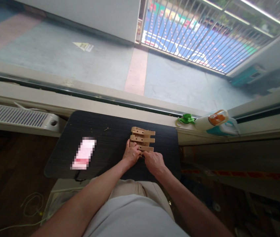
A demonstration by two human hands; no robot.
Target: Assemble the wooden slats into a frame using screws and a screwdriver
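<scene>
A light wooden assembly with three parallel slats and small dark holes lies on the dark tabletop. Around its near left corner, my left hand has its fingers bent and closed on the wood. My right hand is at the near side of the same piece, fingers curled together against its edge. Whatever the right fingertips may pinch is hidden. Further left on the table, a small metal screw-like piece lies loose.
A phone-like blurred rectangle lies on the table's left part. The windowsill behind holds a green item and a white bottle with an orange part. A white radiator stands left. A pale cable lies on the floor.
</scene>
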